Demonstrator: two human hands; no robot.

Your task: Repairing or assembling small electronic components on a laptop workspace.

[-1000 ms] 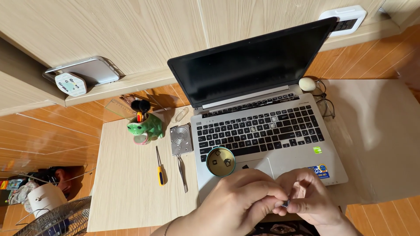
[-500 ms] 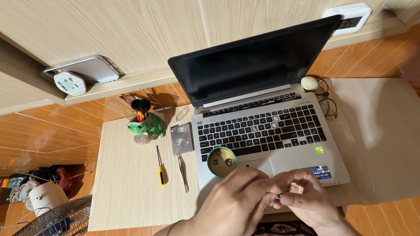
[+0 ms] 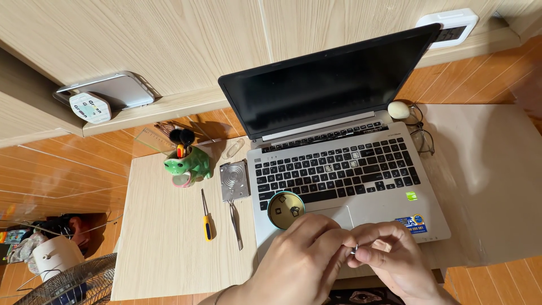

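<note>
My left hand (image 3: 302, 257) and my right hand (image 3: 392, 257) meet over the front edge of an open silver laptop (image 3: 361, 169). Their fingertips pinch a tiny dark part (image 3: 354, 249) between them; what it is I cannot make out. Just above my left hand a small round tin lid (image 3: 285, 209) with a couple of small dark pieces in it rests on the palm rest. The laptop screen is dark, and a few keys are gone from the keyboard.
On the light wooden table (image 3: 164, 248) lie a yellow-handled screwdriver (image 3: 206, 217), tweezers (image 3: 236, 225) and a square metal plate (image 3: 234, 181). A green frog pen holder (image 3: 187, 164) stands behind. Glasses (image 3: 420, 135) lie right of the laptop. A fan (image 3: 62, 282) is lower left.
Both hands have shifted slightly right and stay pressed together on the small part. The view has drifted a little; nothing else moved.
</note>
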